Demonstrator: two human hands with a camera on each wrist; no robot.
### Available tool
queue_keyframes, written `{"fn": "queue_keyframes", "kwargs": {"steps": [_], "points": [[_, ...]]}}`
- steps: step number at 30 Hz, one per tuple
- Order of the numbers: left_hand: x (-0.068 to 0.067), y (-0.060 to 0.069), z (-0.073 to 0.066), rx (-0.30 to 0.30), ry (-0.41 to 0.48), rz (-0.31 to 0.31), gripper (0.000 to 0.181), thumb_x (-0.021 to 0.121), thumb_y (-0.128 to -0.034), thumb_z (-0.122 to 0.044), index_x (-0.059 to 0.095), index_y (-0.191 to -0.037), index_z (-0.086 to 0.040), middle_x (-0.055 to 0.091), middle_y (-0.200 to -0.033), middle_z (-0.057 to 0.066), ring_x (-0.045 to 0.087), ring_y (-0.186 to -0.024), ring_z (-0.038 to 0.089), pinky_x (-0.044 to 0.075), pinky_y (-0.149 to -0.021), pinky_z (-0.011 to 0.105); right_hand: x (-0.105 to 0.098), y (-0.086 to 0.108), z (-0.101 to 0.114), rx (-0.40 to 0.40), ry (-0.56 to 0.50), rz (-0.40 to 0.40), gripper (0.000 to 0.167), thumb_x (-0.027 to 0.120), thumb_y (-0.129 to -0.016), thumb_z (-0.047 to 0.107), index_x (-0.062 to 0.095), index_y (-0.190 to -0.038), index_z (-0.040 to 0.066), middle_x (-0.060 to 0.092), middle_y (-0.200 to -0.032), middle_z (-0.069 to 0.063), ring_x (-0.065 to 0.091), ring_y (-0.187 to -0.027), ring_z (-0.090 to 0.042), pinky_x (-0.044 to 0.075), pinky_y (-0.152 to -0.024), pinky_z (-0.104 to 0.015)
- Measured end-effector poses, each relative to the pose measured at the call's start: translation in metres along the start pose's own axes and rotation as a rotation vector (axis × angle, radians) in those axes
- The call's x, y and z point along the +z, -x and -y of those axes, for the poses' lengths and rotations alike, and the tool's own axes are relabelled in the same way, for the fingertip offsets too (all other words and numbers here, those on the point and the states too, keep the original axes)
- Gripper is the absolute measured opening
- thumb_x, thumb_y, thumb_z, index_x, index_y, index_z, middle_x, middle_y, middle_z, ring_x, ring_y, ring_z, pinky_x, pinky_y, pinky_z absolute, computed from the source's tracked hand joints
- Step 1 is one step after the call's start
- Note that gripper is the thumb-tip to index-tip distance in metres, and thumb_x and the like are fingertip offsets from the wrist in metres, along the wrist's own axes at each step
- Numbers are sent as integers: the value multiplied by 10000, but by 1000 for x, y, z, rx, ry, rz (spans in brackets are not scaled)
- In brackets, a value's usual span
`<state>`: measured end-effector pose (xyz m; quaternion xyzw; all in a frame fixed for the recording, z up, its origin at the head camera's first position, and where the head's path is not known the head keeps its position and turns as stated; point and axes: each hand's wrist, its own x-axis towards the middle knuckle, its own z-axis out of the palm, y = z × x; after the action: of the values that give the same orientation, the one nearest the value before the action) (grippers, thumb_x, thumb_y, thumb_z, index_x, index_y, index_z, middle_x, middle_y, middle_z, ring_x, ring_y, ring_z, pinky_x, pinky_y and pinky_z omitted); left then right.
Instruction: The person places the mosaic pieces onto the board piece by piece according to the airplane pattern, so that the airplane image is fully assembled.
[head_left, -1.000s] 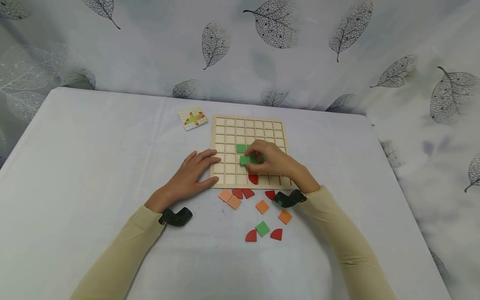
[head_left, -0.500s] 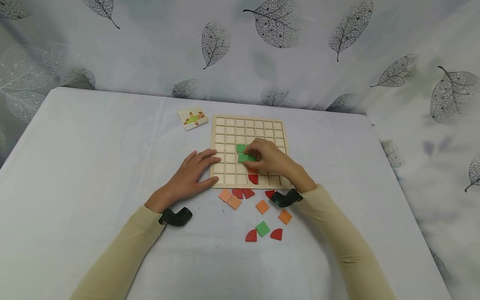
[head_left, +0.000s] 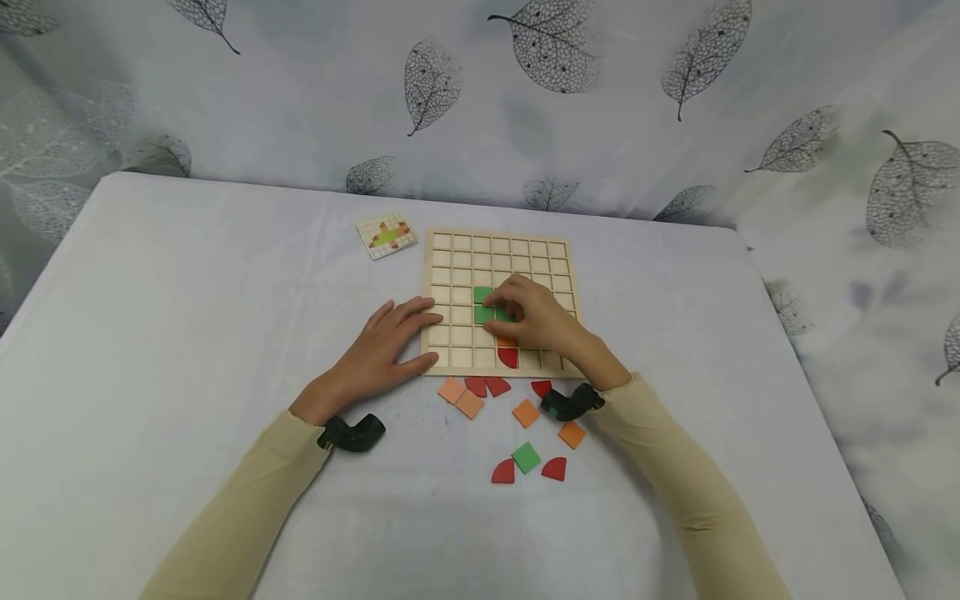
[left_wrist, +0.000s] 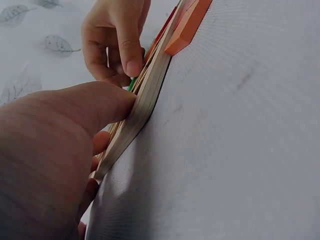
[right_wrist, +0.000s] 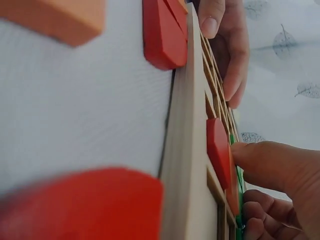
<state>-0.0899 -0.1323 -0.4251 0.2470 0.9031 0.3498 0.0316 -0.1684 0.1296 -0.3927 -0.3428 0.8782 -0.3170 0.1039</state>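
In the head view a wooden grid board (head_left: 461, 337) lies on the white table. My left hand (head_left: 382, 350), fingers spread, rests on its left edge; the left wrist view shows the thumb against the board's rim (left_wrist: 142, 112). Over the board's middle, my right hand (head_left: 542, 321) has thumb and fingertips curled at a green tile (head_left: 483, 315), which lies square in the grid. Another green tile (head_left: 482, 295) sits just above it. Below the right hand are an orange tile (head_left: 507, 342) and a red quarter-round piece (head_left: 507, 357) on the board. The hand partly hides other green tiles.
A small pattern card (head_left: 386, 235) lies beyond the board's left corner. Nearer than the board are several loose pieces, among them an orange tile (head_left: 527, 413), a green tile (head_left: 527, 457) and a red quarter-round (head_left: 503, 472). A leaf-print cloth (head_left: 480, 108) hangs behind.
My right hand has moved slightly left and away from me, shifting the green tile from a skewed position into line with the grid. My left hand has stayed put.
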Motion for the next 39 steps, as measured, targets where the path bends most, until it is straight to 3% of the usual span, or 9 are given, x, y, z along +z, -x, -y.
{"fn": "queue_keyframes", "kwargs": {"steps": [20, 39], "points": [[-1, 0, -1, -2, 6, 1, 519, 662, -923, -259, 510, -1380, -65, 366, -1521, 121, 318, -1420, 263, 81, -1214, 448, -1, 6, 1, -77, -85, 33, 211, 718, -876, 90, 691, -1076, 28, 590, -974, -102, 518, -724, -171, 473, -648, -286], [1, 0, 2, 16, -6, -13, 518, 655, -925, -268, 512, -1379, -63, 374, -1513, 124, 334, -1408, 272, 86, -1211, 455, 5, 19, 13, -145, -90, 40, 178, 680, -899, 54, 679, -1075, 24, 611, -960, -78, 550, -751, -151, 483, -650, -266]]}}
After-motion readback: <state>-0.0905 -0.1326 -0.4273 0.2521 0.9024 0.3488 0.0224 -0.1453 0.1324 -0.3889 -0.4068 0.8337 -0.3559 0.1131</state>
